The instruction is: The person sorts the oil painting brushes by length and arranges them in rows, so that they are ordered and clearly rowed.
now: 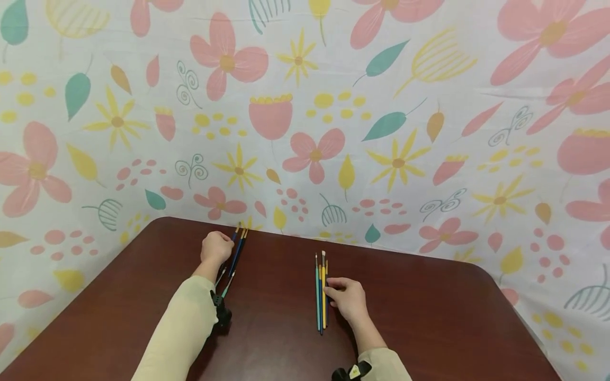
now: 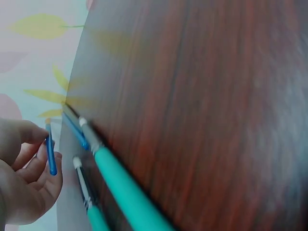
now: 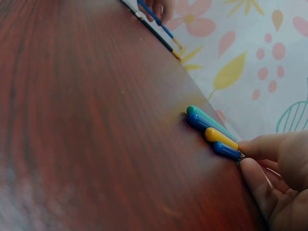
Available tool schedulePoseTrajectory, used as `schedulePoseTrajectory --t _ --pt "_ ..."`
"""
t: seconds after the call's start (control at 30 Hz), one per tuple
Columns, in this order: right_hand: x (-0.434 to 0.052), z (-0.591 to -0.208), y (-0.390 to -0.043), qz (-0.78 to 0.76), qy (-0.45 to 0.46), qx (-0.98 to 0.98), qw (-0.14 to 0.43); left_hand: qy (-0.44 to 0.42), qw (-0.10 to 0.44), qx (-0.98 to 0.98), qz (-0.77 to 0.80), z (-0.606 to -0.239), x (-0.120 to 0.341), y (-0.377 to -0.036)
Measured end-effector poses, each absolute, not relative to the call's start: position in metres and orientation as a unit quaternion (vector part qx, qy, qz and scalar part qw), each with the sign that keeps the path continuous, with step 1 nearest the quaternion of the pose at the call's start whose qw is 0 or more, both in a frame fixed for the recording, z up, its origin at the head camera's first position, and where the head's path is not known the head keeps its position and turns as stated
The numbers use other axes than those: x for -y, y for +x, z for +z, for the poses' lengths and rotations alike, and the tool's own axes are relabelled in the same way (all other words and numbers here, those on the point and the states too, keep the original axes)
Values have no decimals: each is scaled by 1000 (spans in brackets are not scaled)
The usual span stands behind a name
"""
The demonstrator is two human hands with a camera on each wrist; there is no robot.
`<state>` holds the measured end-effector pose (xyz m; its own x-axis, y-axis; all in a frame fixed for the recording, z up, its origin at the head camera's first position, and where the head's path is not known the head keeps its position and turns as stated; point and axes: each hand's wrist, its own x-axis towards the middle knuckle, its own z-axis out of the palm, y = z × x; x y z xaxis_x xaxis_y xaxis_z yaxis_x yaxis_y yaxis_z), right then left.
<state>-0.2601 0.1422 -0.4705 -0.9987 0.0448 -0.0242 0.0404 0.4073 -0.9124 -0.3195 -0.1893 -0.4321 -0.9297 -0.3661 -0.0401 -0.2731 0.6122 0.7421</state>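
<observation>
- The left hand [image 1: 216,247] is lying at the far edge of the dark brown table [image 1: 429,317], with its fingers curled; in the left wrist view the fingers [image 2: 29,159] are pinching a thin blue brush [image 2: 50,154] near its end.
- A left group of brushes [image 1: 236,254] is lying just beside that hand, on its right side; the handles are pointing toward the person and the bristle ends are reaching the far table edge; in the left wrist view two teal handles [image 2: 122,187] are lying close together on the wood, and a further blue brush is lying between them and the held one.
- The right hand [image 1: 347,299] is resting on the table near its middle, with its fingers bent; the fingertips [image 3: 257,147] are touching the right side of a second group of brushes [image 1: 321,291]; whether they are gripping any brush, the frames are not showing clearly.
- The second group is lying in a tight parallel row, running away from the person; teal, blue and yellow handles are showing; in the right wrist view the rounded handle ends [image 3: 211,130] are sitting side by side, touching one another.
- The two groups are lying well apart on the table.
- A floral cloth [image 1: 305,106] is hanging behind and around the table; cream sleeves [image 1: 181,328] are covering both forearms.
</observation>
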Motion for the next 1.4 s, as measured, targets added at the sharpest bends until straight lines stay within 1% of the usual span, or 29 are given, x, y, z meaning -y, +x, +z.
schedulePoseTrajectory --t 0.43,0.57,0.7,0.83,1.13,1.3,1.4 --pt "-141 -473 -260 542 -31 840 3 167 48 901 -398 -439 185 -317" --pt "-141 -471 -261 541 -27 841 4 162 63 901 -399 -438 183 -313" --pt "-141 -470 -263 543 -24 840 4 132 91 900 -406 -436 176 -310" --pt "-141 -468 -264 542 -28 840 1 96 111 898 -414 -433 162 -304" --pt "-141 -469 -262 544 -29 839 1 33 122 888 -442 -435 120 -296" --pt "-141 -470 -262 545 -27 838 3 -2 108 880 -463 -436 95 -286" --pt "-141 -469 -261 546 -30 837 0 -11 86 875 -476 -437 82 -280"
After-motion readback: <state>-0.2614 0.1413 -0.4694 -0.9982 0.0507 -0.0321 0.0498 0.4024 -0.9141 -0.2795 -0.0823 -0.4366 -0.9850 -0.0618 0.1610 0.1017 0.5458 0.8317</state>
